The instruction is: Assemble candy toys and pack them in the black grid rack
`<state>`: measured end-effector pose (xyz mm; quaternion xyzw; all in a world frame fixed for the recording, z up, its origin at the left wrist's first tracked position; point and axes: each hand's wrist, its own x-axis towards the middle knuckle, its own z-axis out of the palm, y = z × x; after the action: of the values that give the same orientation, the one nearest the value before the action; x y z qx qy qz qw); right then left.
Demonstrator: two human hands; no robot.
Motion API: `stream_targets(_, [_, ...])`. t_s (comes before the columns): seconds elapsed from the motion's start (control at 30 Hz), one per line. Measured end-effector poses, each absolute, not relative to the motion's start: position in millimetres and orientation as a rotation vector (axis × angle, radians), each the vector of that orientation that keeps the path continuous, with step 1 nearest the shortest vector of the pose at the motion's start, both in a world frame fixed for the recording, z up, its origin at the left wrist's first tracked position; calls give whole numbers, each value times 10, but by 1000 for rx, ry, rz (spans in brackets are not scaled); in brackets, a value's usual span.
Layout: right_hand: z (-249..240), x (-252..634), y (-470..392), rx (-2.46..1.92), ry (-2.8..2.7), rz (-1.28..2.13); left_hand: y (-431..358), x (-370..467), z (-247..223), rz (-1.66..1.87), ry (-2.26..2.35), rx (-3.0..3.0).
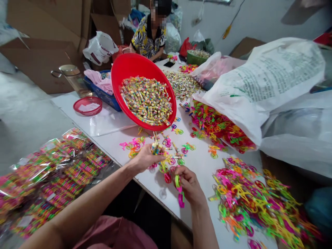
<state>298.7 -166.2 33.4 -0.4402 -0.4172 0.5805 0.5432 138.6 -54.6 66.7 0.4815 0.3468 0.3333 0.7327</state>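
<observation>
1 clear handled mug (77, 83), beside 1 blue basket (105, 99) (pink cloth (100, 81) inside); 1 flat black item (169, 64), farther back; 1 white printed bag (100, 48), near cardboard (49, 62).

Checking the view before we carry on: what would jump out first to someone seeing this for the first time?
Probably the big red basin, tipped toward the person and full of small multicoloured pieces, at the table's middle. Next, the white sack on the right, spilling bright plastic shapes, with a loose heap nearer.
</observation>
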Motion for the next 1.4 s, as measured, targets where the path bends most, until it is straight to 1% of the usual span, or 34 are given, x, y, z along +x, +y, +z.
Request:
stream_targets(0.1, [367, 3013, -1627, -1213, -985, 1205, -460, 1339, 622, 745, 801, 1023])
stream_targets(0.23, [500, 3107, -1350, -1577, -1042, 766, -459, 1344, 547, 786, 855, 1032])
stream_targets(0.3, [590, 3109, -1239, -1690, -1143, 548, -501, 1374, 539, 829, 870, 1031])
stream_targets(0.33, [629, 3083, -1216, -1712, -1185, 503, -529, 1394, 545, 839, 877, 1030])
stream_targets(0.37, [660, 3038, -1218, -1721, -1214, 515, -560, 1417, 557, 842, 881, 1033])
stream_targets(0.47, [687, 2845, -1329, -1782, -1228, 738, -655, 1493, 599, 818, 859, 1054])
stream_targets(0.53, [671, 2744, -1436, -1835, -1187, 800, -701, 1533, 602, 789, 846, 1077])
stream_targets(0.67, [692, 2751, -1622, -1786, -1045, 753, -735, 1514, 527, 708, 796, 1095])
stream_targets(0.8, [719, 2827, -1731, -1700, -892, 600, -797, 1421, 440, 571, 722, 1173])
stream_targets(0.87, [675, 2813, -1740, -1687, -900, 614, -852, 1396, 412, 549, 692, 1185])
stream_targets(1.03, [544, 2761, -1730, -1606, -752, 757, -908, 1383, 359, 487, 716, 1371])
stream_targets(1.13, [536, 2767, -1737, -1519, -734, 938, -883, 1372, 353, 412, 736, 1456])
stream_targets(1.2, [544, 2770, -1741, -1458, -704, 1057, -873, 1360, 363, 403, 727, 1458])
stream_targets(1.4, [535, 2774, -1780, -1322, -660, 1275, -884, 1270, 452, 363, 669, 1421])
